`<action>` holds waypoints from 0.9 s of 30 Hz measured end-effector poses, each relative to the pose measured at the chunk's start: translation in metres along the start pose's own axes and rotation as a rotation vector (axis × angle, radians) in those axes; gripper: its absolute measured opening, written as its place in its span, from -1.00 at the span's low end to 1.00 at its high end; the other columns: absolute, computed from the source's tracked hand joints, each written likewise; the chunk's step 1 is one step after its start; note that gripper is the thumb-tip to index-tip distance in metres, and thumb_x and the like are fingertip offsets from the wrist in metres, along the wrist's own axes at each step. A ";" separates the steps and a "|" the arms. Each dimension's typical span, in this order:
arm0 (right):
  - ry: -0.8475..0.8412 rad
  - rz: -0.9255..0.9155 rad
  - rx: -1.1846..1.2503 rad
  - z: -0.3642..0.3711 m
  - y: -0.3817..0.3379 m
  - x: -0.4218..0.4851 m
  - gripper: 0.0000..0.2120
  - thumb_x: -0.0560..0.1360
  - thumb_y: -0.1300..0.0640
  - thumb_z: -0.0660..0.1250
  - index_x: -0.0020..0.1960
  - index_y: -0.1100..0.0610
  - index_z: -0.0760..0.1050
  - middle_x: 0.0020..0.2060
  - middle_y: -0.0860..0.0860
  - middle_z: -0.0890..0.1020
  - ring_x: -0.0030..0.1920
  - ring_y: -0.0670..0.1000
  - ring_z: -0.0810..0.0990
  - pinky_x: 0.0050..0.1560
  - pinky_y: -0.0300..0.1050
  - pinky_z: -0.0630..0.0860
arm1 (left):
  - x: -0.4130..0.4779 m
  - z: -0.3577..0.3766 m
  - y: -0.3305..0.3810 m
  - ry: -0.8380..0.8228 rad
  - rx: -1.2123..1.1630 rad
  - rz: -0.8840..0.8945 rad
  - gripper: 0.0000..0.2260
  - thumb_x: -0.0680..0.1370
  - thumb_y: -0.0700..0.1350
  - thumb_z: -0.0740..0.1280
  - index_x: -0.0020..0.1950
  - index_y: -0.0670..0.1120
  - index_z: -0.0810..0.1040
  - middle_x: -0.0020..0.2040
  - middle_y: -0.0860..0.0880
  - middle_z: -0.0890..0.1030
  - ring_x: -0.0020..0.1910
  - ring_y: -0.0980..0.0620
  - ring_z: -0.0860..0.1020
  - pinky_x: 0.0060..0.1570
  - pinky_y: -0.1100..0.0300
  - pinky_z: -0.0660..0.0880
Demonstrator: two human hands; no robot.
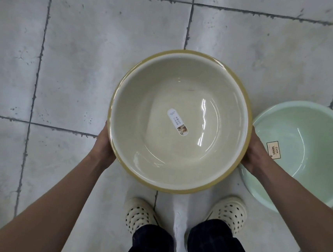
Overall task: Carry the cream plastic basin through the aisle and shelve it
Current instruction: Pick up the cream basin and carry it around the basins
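The cream plastic basin (177, 153) is round, with a tan rim and a small white label stuck inside on its bottom. I hold it level above the floor, right in front of my body. My left hand (104, 144) grips its left side under the rim. On the opposite side my right hand (254, 154) grips the rim. The fingers of both hands are hidden beneath the basin. No shelf is in view.
A pale green basin (309, 151) with a square label sits on the floor at the right, partly under my right forearm. Grey floor tiles (86, 57) with dark grout spread ahead and to the left. My feet in cream perforated clogs (139, 214) stand below the basin.
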State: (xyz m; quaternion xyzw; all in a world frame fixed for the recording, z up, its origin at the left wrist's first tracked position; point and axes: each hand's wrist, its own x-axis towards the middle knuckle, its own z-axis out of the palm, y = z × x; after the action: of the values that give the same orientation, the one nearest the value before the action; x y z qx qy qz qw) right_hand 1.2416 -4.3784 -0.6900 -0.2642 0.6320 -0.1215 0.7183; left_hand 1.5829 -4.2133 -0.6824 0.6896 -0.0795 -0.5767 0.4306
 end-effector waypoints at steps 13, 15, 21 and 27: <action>0.004 -0.021 0.100 -0.018 -0.060 -0.087 -0.78 0.60 -0.11 0.35 0.17 -0.13 0.71 0.03 0.02 0.72 0.01 0.09 0.62 0.09 0.09 0.51 | -0.055 0.021 0.101 0.049 0.043 -0.047 -0.80 0.72 -0.22 0.23 0.17 -0.06 0.65 -0.16 0.02 0.75 -0.22 0.05 0.72 -0.26 0.13 0.69; 0.047 -0.033 0.114 -0.035 -0.074 -0.111 -0.77 0.62 -0.08 0.33 0.20 -0.14 0.70 0.05 -0.02 0.76 0.01 0.06 0.67 0.07 0.07 0.56 | -0.068 0.043 0.129 0.024 0.046 -0.058 -0.80 0.71 -0.22 0.23 0.18 -0.06 0.65 -0.17 0.03 0.76 -0.23 0.06 0.73 -0.27 0.14 0.69; 0.173 -0.062 0.200 -0.103 -0.093 -0.189 -0.73 0.60 -0.15 0.36 0.27 -0.19 0.66 0.16 -0.04 0.75 0.16 0.07 0.69 0.21 0.11 0.62 | -0.107 0.131 0.186 -0.121 0.067 -0.084 -0.78 0.72 -0.17 0.19 0.10 -0.09 0.64 -0.23 -0.01 0.73 -0.29 0.01 0.71 -0.35 0.10 0.67; 0.241 -0.083 0.331 -0.186 -0.078 -0.245 -0.70 0.60 -0.15 0.37 0.19 0.00 0.68 0.07 0.18 0.63 0.06 0.18 0.57 0.13 0.21 0.50 | -0.122 0.218 0.193 -0.281 0.243 -0.080 -0.69 0.71 -0.13 0.28 0.40 -0.23 0.58 0.07 -0.16 0.70 -0.04 -0.13 0.69 -0.09 0.00 0.69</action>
State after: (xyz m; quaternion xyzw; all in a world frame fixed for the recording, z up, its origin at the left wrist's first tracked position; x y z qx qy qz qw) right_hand 1.0310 -4.3605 -0.4537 -0.1518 0.6734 -0.2837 0.6656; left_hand 1.4294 -4.3677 -0.4533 0.6517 -0.1805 -0.6703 0.3056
